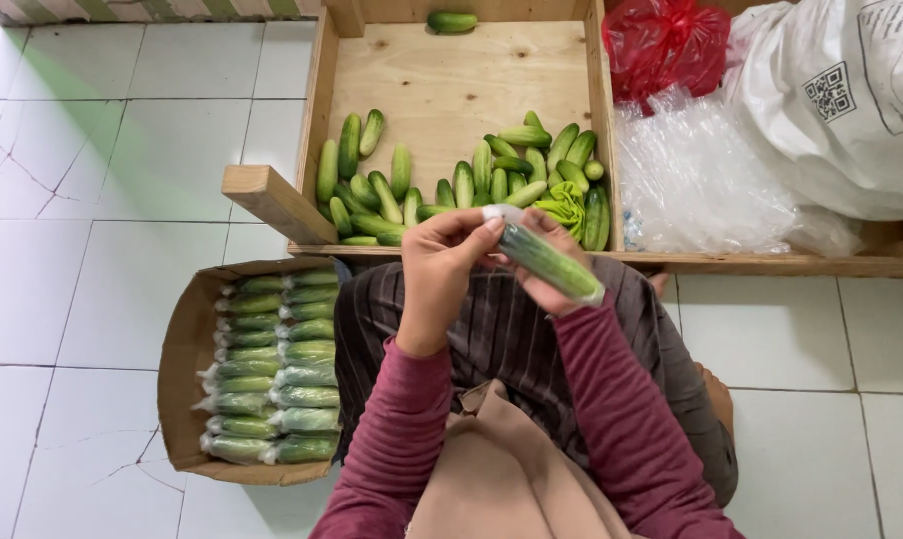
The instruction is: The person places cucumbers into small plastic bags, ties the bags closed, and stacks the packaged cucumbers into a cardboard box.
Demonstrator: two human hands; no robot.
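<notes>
White tiled floor [122, 160] under me; my left hand [439, 279] pinches the wrapped cucumber [549, 264], right hand [549, 289] cradling it, fingers seemingly curled beneath.

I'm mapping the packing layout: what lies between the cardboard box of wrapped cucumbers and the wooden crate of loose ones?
In the head view, only bare white floor tile separates the cardboard box from the wooden crate.

The wrapped cucumber [549, 262] hides the right hand's fingers [546, 294].
</notes>
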